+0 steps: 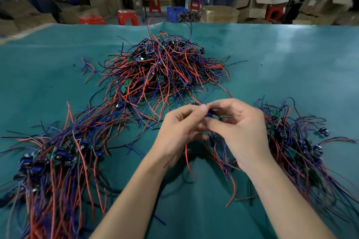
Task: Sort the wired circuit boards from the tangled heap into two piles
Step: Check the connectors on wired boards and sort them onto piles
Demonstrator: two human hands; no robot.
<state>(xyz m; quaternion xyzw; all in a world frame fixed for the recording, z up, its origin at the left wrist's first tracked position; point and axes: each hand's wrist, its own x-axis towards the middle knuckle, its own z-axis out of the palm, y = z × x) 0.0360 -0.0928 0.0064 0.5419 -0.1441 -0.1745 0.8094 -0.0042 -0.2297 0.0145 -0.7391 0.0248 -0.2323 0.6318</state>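
A tangled heap (165, 70) of small circuit boards with red, blue and black wires lies at the middle of the green table. One sorted pile (58, 163) spreads along the near left, a second pile (299, 145) along the near right. Between them my left hand (178, 134) and my right hand (239, 128) meet just in front of the heap. Both pinch one small wired board (210, 113) between their fingertips. Its red and blue wires (223, 161) hang down under my palms to the table. The board itself is mostly hidden by my fingers.
The green table cover (291, 60) stretches wide to the right and back. Beyond its far edge stand cardboard boxes (219, 14), red stools (127, 17), a blue crate (175, 13) and people working at other tables.
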